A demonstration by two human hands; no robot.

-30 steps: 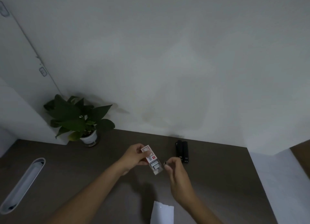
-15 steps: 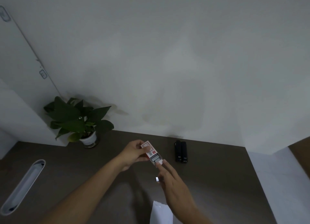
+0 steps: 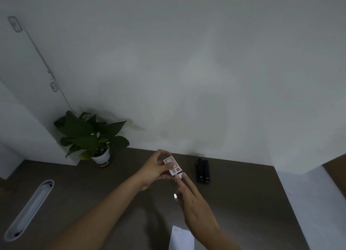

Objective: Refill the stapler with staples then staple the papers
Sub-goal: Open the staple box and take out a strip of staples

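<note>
Presently, the small white cardboard staple box with red printing [image 3: 172, 165] is held above the dark brown surface [image 3: 243, 203], just left of the black stapler [image 3: 202, 171]. The stapler lies flat at the far edge of the surface, close to the wall, apart from both hands; whether it is open cannot be determined at this size. The left hand [image 3: 156, 168] pinches the box by its sides. The right hand [image 3: 194, 199] has its fingers extended, and its fingertips [image 3: 184, 175] meet the inner tray at the near end of the box, apparently sliding it. A small shiny strip of staples [image 3: 175, 196] shows at the left edge of the right hand; whether it is gripped or lying on the surface beneath cannot be told. The white sheet of paper [image 3: 180, 238] lies at the near edge, partly out of frame.

Judgement: the refill step is in hand and the stapler is not yet loaded. Risks: the strip may break or slip away if it is loosely held; an over-pushed tray could spill staples. A green potted plant in a white pot [image 3: 91, 137] stands far left, and a white oblong tray [image 3: 28, 210] near left, both well clear.
</note>
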